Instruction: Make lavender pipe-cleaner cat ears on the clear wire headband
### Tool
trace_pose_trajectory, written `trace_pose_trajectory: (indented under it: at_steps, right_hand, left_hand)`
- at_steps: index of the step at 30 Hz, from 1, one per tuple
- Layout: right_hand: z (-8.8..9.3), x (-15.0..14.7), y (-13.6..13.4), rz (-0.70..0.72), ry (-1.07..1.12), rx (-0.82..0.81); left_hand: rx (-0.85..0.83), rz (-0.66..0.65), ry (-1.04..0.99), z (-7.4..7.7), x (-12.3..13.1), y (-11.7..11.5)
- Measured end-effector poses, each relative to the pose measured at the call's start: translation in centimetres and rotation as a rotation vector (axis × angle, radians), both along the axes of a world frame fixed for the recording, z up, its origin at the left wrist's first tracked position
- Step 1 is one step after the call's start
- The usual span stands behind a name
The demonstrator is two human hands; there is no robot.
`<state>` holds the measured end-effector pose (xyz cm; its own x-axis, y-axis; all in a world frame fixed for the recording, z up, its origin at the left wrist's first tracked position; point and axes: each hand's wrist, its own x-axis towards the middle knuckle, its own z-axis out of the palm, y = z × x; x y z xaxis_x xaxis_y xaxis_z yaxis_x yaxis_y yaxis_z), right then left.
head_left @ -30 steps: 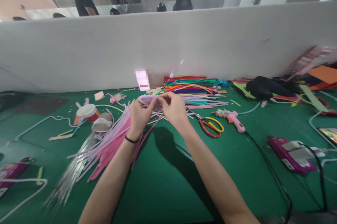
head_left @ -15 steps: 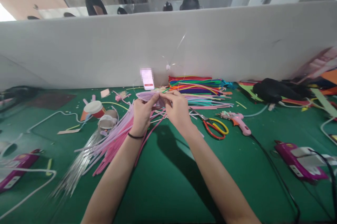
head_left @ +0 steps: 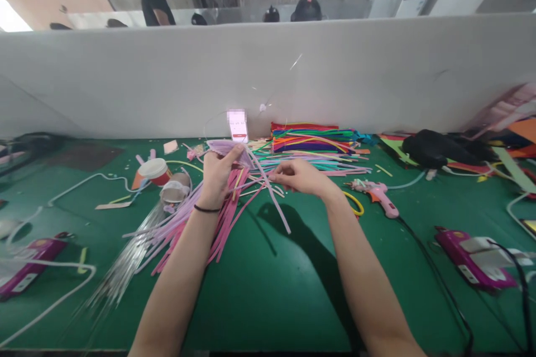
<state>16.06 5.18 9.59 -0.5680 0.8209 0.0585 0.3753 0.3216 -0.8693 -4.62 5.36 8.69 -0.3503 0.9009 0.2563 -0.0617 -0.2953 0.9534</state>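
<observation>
My left hand [head_left: 218,178] is closed, thumb on top, round a flat lilac piece made of pipe cleaners lying side by side [head_left: 221,146]. From that piece a single lilac pipe cleaner [head_left: 278,212] slants down to the right, its end free above the table. My right hand [head_left: 305,179] pinches at this strand about midway, thumb and forefinger together; the exact contact is small. Beneath my left wrist lie loose pink pipe cleaners [head_left: 221,234] and lilac pipe cleaners [head_left: 157,245].
Bundles of coloured pipe cleaners [head_left: 312,139] lie at the back by a lit phone [head_left: 238,129]. Scissors [head_left: 355,203] are mostly behind my right wrist, with a pink glue gun [head_left: 381,196] further right. Leftward are a paper cup [head_left: 154,171], clear thin rods [head_left: 125,262] and power strips [head_left: 469,259].
My right hand has moved right and slightly down, away from my left hand. A lilac strand now sticks out between them. My left hand has shifted slightly left, still holding the lilac piece.
</observation>
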Motion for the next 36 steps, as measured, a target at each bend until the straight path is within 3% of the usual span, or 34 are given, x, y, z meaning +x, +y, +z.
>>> trace_pose_trajectory:
  at_steps: [5, 9, 13, 20, 25, 31, 36]
  right_hand:
    - [0.5, -0.3, -0.4, 0.009, 0.076, -0.093]
    - [1.1, -0.3, -0.8, 0.226, 0.255, -0.35]
    - [1.8, 0.8, -1.1, 0.285, 0.431, -0.454]
    - [1.1, 3.0, -1.0, 0.458, 0.367, -0.534]
    - [0.1, 4.3, 0.0, 0.353, 0.39, -0.555]
    - [0.2, 4.7, 0.7, 0.218, 0.482, -0.489]
    - [0.4, 3.3, 0.6, 0.362, 0.247, -0.49]
  left_hand:
    - [0.043, 0.058, 0.105, 0.2, 0.0, -0.1]
    - [0.054, 0.117, 0.193, 0.1, -0.2, 0.0]
    - [0.056, 0.168, 0.229, 0.0, -0.8, 0.2]
    - [0.066, 0.143, 0.185, -0.3, -1.4, 0.4]
    - [0.043, 0.072, 0.086, -0.4, -1.2, 0.5]
    - [0.035, 0.02, -0.114, -0.2, -0.4, 0.6]
    - [0.038, -0.004, -0.118, -0.2, 0.1, 0.5]
